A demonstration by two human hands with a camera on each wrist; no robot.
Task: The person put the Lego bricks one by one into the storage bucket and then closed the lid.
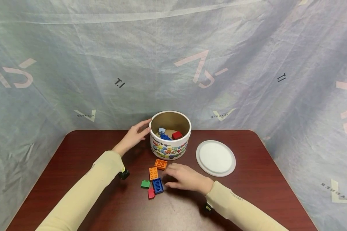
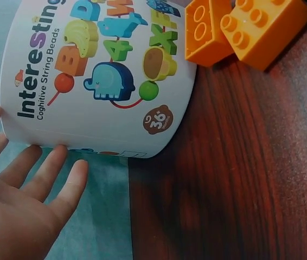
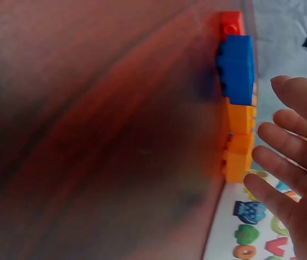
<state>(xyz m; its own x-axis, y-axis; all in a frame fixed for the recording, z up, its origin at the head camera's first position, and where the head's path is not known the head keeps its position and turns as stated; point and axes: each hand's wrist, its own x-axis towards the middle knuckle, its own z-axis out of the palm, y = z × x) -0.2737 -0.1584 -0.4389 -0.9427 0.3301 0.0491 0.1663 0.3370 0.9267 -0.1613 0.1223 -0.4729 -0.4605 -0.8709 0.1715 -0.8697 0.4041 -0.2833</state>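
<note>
A round white bucket [image 1: 169, 149] with colorful letters stands upright, its top uncovered. Inside it lie a red brick [image 1: 177, 135], a light blue brick [image 1: 161, 131] and a dark blue piece [image 1: 165, 137]. My left hand [image 1: 135, 135] touches the bucket's left side with extended fingers. In front of the bucket are two orange bricks [image 1: 153, 173], a blue brick [image 1: 158, 185], a green brick [image 1: 145, 184] and a red brick [image 1: 151, 193]. Just right of the orange and blue bricks hovers my right hand [image 1: 186, 178], its fingers relaxed and holding nothing.
A round white lid [image 1: 216, 158] lies flat on the dark red wooden table [image 1: 257, 192], right of the bucket. Grey printed sheeting [image 1: 173, 64] hangs behind the table and along both sides.
</note>
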